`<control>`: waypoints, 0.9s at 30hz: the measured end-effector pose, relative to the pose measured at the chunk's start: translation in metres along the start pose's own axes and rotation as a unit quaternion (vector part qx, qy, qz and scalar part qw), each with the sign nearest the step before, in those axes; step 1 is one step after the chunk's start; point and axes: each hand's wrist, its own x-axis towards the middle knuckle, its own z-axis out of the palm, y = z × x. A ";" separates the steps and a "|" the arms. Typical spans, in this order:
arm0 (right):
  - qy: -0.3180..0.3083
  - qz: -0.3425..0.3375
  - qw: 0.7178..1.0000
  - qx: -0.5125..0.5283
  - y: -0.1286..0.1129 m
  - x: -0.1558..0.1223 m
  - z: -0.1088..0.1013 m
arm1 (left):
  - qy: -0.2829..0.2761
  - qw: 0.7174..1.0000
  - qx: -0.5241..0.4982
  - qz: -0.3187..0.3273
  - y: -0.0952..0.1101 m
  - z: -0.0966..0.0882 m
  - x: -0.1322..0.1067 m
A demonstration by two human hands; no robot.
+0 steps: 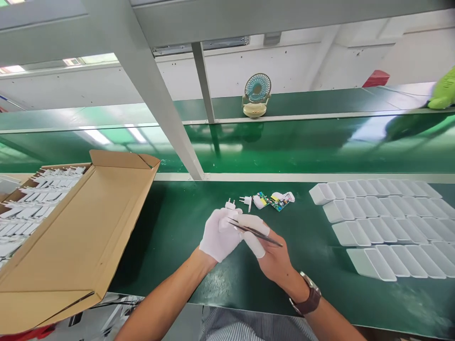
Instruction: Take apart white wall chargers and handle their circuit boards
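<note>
Head view, white two-pin plug housing [230, 205] gripped in curled fingers of gloved left hand [218, 237] above green workbench [170, 246], dark tweezers [263, 236] pinched in right hand [273, 255], circuit boards [279, 202] laid just beyond.

Bright; white glare streaks on green belt [270, 160].

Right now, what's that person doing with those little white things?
Their gloved left hand holds a white plug piece; the right hand holds dark tweezers close to it. Another plug piece and two circuit boards lie beyond on the green table. A cardboard box sits left, white trays right.
</note>
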 end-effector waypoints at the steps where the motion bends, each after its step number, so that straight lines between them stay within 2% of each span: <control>1: 0.022 0.000 1.000 -0.004 -0.001 0.000 0.000 | 0.011 1.000 -0.023 0.012 0.000 0.002 0.000; 3: 0.059 -0.002 0.998 -0.026 -0.001 0.000 0.000 | 0.038 0.996 -0.067 0.033 0.002 0.002 0.000; 5: 0.064 0.001 0.996 -0.069 -0.001 -0.001 -0.001 | 0.051 0.993 -0.099 0.037 0.005 -0.001 0.001; 9: 0.009 -0.036 0.988 -0.150 -0.002 0.001 -0.001 | 0.030 0.989 -0.136 0.052 0.009 -0.008 0.003; 14: -0.031 -0.102 0.970 -0.218 0.000 0.005 0.003 | 0.036 0.993 -0.104 0.049 0.010 -0.007 0.000; 18: -0.048 -0.128 0.964 -0.230 0.001 0.006 0.006 | 0.059 0.991 -0.112 0.035 0.010 -0.006 -0.002; 27: -0.059 -0.159 0.954 -0.248 0.005 0.008 0.011 | 0.049 0.990 -0.131 0.009 0.011 -0.006 -0.004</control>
